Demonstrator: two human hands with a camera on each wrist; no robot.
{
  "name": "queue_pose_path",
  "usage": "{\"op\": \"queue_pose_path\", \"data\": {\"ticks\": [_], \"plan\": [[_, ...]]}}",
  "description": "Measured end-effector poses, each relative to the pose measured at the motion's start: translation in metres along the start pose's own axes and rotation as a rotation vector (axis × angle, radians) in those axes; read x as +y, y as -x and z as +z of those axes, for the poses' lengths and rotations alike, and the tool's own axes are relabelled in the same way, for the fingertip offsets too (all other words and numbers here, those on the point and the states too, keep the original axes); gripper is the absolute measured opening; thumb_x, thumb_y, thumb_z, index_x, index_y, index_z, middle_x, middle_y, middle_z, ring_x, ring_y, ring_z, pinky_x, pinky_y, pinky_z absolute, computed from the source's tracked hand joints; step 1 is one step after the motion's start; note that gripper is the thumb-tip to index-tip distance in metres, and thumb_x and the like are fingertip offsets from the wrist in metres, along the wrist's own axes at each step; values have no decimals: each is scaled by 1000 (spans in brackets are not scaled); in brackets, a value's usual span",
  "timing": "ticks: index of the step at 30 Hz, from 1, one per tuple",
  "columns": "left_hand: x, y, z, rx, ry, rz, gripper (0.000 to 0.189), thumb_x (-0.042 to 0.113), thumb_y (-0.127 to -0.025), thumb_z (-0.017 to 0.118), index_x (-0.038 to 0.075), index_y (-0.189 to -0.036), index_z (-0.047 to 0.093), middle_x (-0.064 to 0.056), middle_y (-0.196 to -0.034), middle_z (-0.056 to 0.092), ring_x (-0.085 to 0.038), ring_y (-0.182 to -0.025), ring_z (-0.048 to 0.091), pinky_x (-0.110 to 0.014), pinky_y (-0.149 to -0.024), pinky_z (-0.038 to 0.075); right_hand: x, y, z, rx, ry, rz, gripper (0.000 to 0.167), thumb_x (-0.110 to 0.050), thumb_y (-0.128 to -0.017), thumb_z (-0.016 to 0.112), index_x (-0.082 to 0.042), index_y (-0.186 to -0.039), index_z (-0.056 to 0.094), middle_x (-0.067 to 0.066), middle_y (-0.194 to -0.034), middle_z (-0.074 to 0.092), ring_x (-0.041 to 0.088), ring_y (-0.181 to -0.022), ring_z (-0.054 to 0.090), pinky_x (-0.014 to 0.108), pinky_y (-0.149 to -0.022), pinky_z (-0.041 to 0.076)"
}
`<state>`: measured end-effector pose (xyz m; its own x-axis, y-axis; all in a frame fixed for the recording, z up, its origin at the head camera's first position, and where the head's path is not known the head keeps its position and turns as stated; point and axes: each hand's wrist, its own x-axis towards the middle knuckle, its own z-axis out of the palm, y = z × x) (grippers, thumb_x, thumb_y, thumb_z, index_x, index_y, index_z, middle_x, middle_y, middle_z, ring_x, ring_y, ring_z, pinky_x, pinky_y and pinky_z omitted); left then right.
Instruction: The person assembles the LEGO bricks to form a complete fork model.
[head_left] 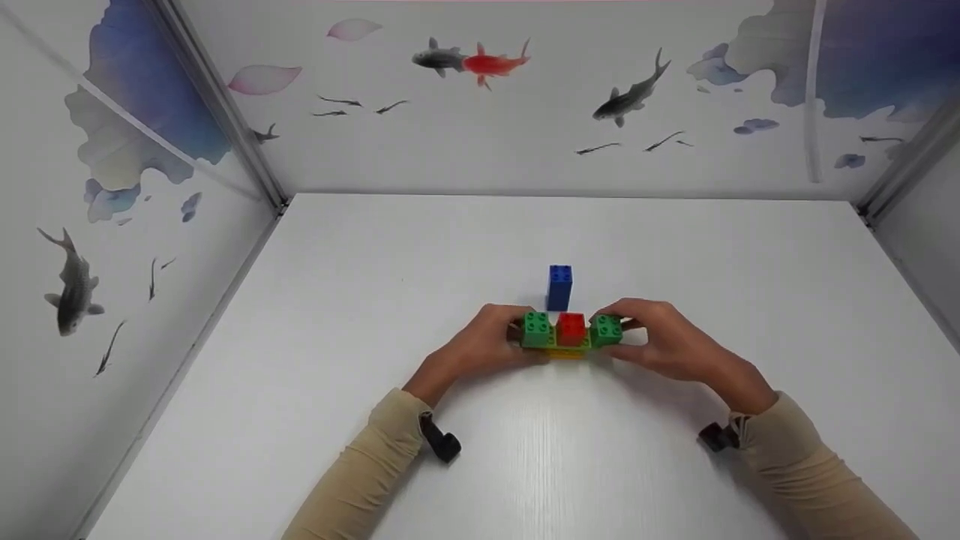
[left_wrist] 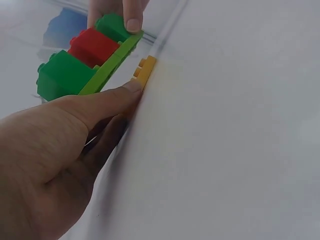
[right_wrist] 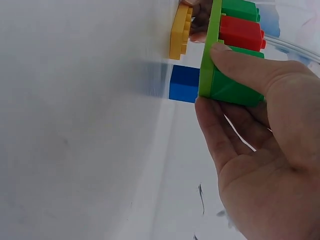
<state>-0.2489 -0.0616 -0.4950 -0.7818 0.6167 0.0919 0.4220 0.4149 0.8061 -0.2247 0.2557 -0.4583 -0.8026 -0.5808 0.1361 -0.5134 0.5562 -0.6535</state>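
My right hand (head_left: 671,341) pinches the right end of a long lime-green building-block strip (right_wrist: 207,55), its thumb on the near face. On the strip sit a green block (head_left: 536,328) at the left, a red block (head_left: 571,328) in the middle and another green block (head_left: 607,330) at the right. Below it, apart by a small gap, is a yellow building block (left_wrist: 145,72) with studs facing the strip. My left hand (left_wrist: 60,140) pinches the yellow block at its left end; its fingertips are partly hidden. Behind the strip, a tall blue block (head_left: 559,289) stands on the table.
The white table (head_left: 375,262) meets a back wall (head_left: 525,150) and a left wall (head_left: 150,337), both printed with fish and leaves. A black strap device (head_left: 441,441) sits on the left wrist, another strap device (head_left: 718,436) on the right.
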Motion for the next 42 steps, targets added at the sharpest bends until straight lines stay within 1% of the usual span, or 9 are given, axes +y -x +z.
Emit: {"op": "queue_pose_path", "data": {"ticks": [6, 10, 15, 17, 21, 24, 31, 36, 42], "plan": [[-2, 0, 6, 26, 38, -10, 46, 20, -87, 93, 24, -129, 74, 10, -120, 78, -5, -108, 73, -24, -97, 61, -2, 0, -2, -23, 5, 7, 48, -7, -90, 88, -10, -135, 70, 5, -128, 76, 27, -115, 76, 49, -100, 64], [-1, 0, 4, 18, 55, -18, 49, 22, -88, 93, 26, -131, 72, 11, -122, 77, -6, -110, 72, -25, -98, 61, -3, 0, -4, -37, 11, 25, 48, -8, -91, 88, -10, -135, 70, 4, -129, 76, 26, -116, 75, 48, -102, 63], [-2, -1, -7, 3, 98, 0, 53, 30, -88, 93, 22, -135, 70, 8, -123, 75, -10, -113, 71, -26, -101, 61, -3, 1, -2, -29, 20, 31, 46, -9, -92, 87, -8, -136, 70, 6, -129, 76, 27, -114, 75, 48, -101, 63], [-5, 0, -13, 11, 121, 8, 50, 31, -88, 93, 21, -132, 71, 6, -122, 75, -11, -114, 71, -27, -103, 61, -4, 1, -1, -27, 26, 41, 46, -8, -92, 86, -7, -135, 70, 7, -129, 76, 27, -113, 76, 48, -101, 63], [-12, 3, -21, 21, 168, 20, 40, 26, -88, 93, 22, -124, 75, 4, -122, 76, -14, -116, 71, -30, -105, 61, -6, 0, 1, -36, 33, 77, 46, -10, -92, 86, -6, -135, 71, 7, -127, 77, 26, -111, 77, 48, -100, 64], [-14, 4, -24, 10, 153, 18, 37, 28, -88, 93, 24, -121, 76, 5, -122, 77, -13, -116, 72, -30, -105, 61, -7, -1, 3, -50, 37, 100, 48, -11, -91, 88, -6, -136, 71, 7, -126, 78, 25, -111, 77, 46, -100, 64], [-14, 6, -24, -7, 86, -22, 36, 34, -87, 94, 26, -117, 76, 7, -117, 76, -11, -111, 70, -29, -105, 60, -7, -2, 6, -80, 41, 132, 48, -13, -91, 88, -6, -136, 71, 5, -124, 77, 24, -111, 76, 43, -98, 65], [-14, 6, -23, -16, 80, -34, 37, 33, -87, 93, 25, -118, 76, 6, -118, 75, -12, -111, 70, -29, -106, 59, -7, -1, 7, -81, 43, 129, 47, -11, -91, 87, -6, -135, 71, 7, -124, 77, 25, -111, 76, 43, -98, 65], [-15, 5, -24, -16, 72, -28, 37, 32, -88, 93, 24, -120, 75, 6, -117, 75, -12, -109, 70, -29, -104, 60, -6, -1, 8, -72, 38, 123, 48, -10, -92, 86, -5, -137, 70, 8, -127, 76, 27, -113, 76, 45, -99, 65]]}}
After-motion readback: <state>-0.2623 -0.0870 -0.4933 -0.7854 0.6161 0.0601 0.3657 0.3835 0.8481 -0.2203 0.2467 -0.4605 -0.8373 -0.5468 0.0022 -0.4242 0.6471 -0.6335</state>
